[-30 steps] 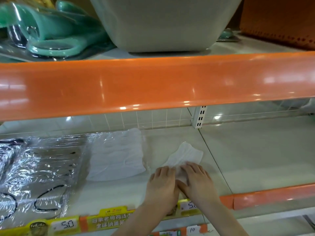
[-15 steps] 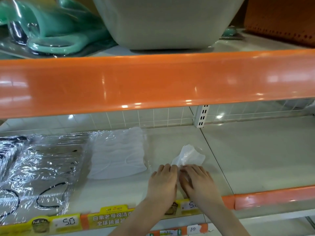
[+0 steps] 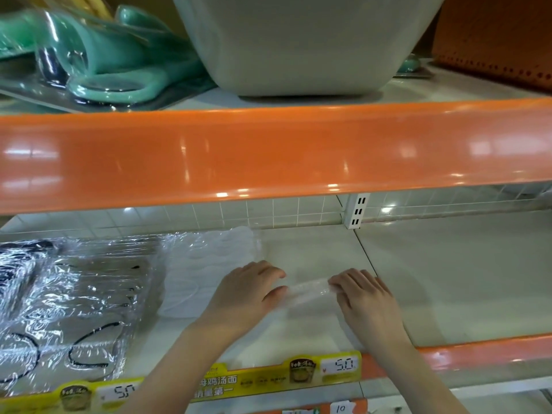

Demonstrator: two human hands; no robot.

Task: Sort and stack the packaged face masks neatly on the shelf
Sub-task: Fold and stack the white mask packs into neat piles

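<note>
Fingers of both hands (left [image 3: 243,297], right [image 3: 363,297]) pinch a clear mask packet's [image 3: 307,289] ends; bare shelf [image 3: 448,279] lies rightward.

**Orange-Edged Shop Shelving Under Bright Overhead Light**

A glossy orange front rail [image 3: 268,150] is running across the upper shelf, catching white glare from lights overhead. Below it, a pale cream metal shelf board [image 3: 448,279] is lying before a white wire-grid back panel [image 3: 239,213]. A white slotted upright post [image 3: 357,210] is dividing two bays. A yellow printed price strip [image 3: 268,379] is lining the lower edge.
</note>
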